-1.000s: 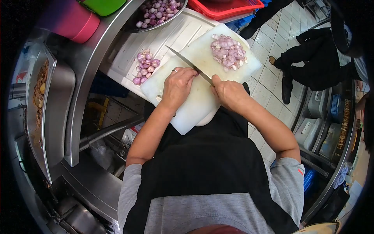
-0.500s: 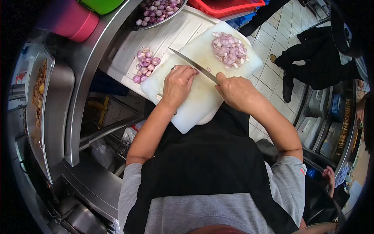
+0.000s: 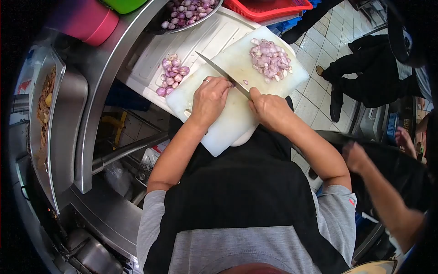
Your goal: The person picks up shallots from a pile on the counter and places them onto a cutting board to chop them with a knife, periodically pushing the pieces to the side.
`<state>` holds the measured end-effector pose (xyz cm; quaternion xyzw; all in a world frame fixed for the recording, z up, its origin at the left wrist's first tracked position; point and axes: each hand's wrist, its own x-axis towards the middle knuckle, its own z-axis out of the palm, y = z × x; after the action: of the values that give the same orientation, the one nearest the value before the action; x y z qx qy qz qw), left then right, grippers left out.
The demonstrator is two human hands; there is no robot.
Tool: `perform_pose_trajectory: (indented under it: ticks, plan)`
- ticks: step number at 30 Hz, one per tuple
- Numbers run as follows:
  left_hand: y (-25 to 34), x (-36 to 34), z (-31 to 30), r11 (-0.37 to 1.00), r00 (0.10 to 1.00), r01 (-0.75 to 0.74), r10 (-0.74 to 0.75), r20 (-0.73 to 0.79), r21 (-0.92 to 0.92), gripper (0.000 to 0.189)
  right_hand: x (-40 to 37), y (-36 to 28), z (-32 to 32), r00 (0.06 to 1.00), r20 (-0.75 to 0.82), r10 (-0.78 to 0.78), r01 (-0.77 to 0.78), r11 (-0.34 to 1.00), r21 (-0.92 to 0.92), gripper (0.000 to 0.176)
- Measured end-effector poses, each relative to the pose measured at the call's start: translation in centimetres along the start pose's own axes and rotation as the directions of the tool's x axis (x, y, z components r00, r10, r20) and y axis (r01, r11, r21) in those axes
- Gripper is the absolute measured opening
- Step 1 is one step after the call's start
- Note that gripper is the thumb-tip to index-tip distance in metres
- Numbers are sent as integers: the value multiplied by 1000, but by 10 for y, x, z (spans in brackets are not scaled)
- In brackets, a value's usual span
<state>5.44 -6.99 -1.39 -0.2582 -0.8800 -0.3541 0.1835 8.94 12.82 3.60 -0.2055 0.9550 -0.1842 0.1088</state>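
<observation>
My right hand grips the handle of a long kitchen knife, its blade slanting up and left over the white cutting board. My left hand, a ring on one finger, is closed beside the blade with fingertips pinched on a small purple shallot, mostly hidden. A single shallot slice lies just right of the blade. The heap of sliced shallots sits at the board's far right. Several whole peeled shallots are grouped left of the board on a white plastic surface.
A metal bowl of shallots stands at the back, near a red basket. To the left are a pink container, a steel counter edge and a food pan. Another person's arm is close on the right.
Another person has come in at the right, an arm reaching near my right elbow. My right hand and the knife have shifted slightly left and up; my left hand stays almost in place.
</observation>
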Motion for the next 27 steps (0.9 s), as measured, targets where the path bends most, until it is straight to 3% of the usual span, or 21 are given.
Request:
perform_pose_trajectory:
  ticks: [4, 7, 10, 14, 16, 17, 20, 24, 25, 27]
  plan:
    - [0, 0, -1, 1000, 1000, 1, -1, 11, 0, 13, 1, 2, -14, 1000, -2, -30, 30, 1000, -3, 22]
    - [0, -1, 0, 1000, 1000, 6, -6, 5, 5, 10, -2, -7, -29, 990, 139, 18, -12, 999, -44, 23]
    - [-1, 0, 1, 1000, 1000, 1, -1, -3, -11, 10, 0, 1, 0, 996, 68, 58, -58, 998, -1, 23]
    - [-1, 1, 0, 999, 1000, 16, -16, 9, -40, 10, 7, 23, 4, 999, 1, 50, -49, 980, 191, 27]
    - [0, 3, 1, 998, 1000, 20, -20, 0, -54, 10, 7, 22, -20, 967, 229, 110, -178, 937, 301, 27]
    - [0, 3, 1, 998, 999, 38, -38, 14, -44, 10, 2, 27, -14, 991, 117, 60, -84, 975, 206, 27]
    - [1, 4, 2, 994, 993, 108, -106, 45, -33, 9, -8, 21, -14, 996, 63, 67, -70, 997, 39, 26]
    - [11, 7, -1, 958, 955, 279, -270, 120, -68, 8, -15, 6, -11, 994, 54, 96, -95, 995, -25, 25]
    - [9, 5, 0, 958, 956, 277, -268, 121, -66, 8, -15, 5, -8, 996, 36, 83, -82, 996, -28, 25]
    - [2, 1, 0, 991, 997, 79, -77, 24, -108, 10, -15, 4, -5, 997, 17, 70, -69, 997, -32, 25]
